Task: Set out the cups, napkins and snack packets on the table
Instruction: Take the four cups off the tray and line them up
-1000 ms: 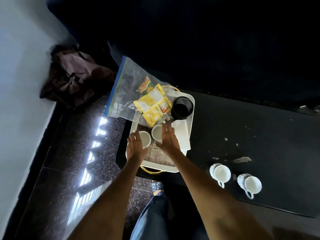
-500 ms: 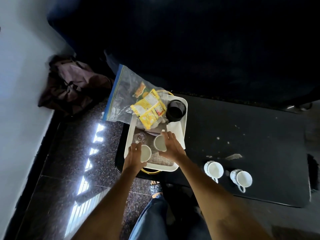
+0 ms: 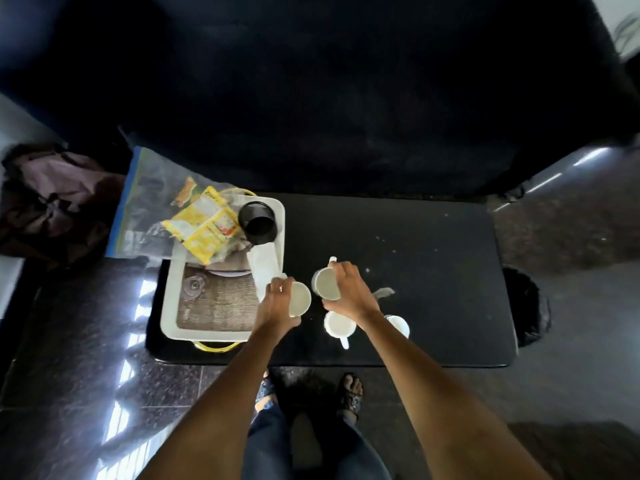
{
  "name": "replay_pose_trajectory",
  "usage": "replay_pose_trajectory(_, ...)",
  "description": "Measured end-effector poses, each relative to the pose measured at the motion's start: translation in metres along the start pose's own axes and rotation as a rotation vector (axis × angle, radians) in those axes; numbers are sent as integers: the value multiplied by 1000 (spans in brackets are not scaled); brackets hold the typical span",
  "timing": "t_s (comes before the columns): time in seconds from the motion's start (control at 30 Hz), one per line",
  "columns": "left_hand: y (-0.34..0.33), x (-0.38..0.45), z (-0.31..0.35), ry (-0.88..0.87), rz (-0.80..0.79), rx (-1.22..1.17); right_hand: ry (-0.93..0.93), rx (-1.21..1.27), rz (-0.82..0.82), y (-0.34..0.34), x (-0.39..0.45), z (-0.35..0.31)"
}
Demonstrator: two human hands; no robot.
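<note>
My left hand [image 3: 275, 304] grips a white cup [image 3: 300, 298] just right of the white tray [image 3: 168, 308], above the black table [image 3: 433, 271]. A second white cup [image 3: 325, 285] is held by my right hand [image 3: 349, 292] a little further right. Two more white cups stand on the table near its front edge, one [image 3: 337, 325] under my right wrist, the other [image 3: 400, 325] half hidden by my forearm. On the tray lie yellow snack packets [image 3: 204, 226], a folded white napkin [image 3: 265, 271] and a black cup [image 3: 258, 223].
A clear zip bag [image 3: 145, 209] hangs over the tray's far left corner. A woven mat [image 3: 214, 306] lines the tray. A dark sofa [image 3: 329, 98] runs behind the table, and a maroon bag [image 3: 52, 199] lies on the floor at left. My sandalled feet [image 3: 349, 393] stand at the table's front.
Both hands took a white cup each off the tray and carried them right, over the table. The camera view swung right with them.
</note>
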State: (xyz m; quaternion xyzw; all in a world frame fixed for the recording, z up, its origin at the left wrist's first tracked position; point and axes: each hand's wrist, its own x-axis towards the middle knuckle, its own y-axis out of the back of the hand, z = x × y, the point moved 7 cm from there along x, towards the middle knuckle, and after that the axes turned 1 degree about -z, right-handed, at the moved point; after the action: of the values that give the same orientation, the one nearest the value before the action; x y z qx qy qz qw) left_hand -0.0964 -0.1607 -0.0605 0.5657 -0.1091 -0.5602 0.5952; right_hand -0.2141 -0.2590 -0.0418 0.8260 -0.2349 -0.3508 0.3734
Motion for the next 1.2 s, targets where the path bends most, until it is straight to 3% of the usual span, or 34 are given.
replay_pose_trajectory(0.2, -29, 54, 74, -126, 18, 0, -111, -54, 47, 23, -6, 106)
replay_pose_trajectory(0.37, -53, 75, 100, -93, -39, -16, -159, -45, -1, 19, -5, 158)
replay_pose_trajectory(1.2, -71, 82, 102, -103, -43, -42, -53, -39, -22, 7, 2, 177)
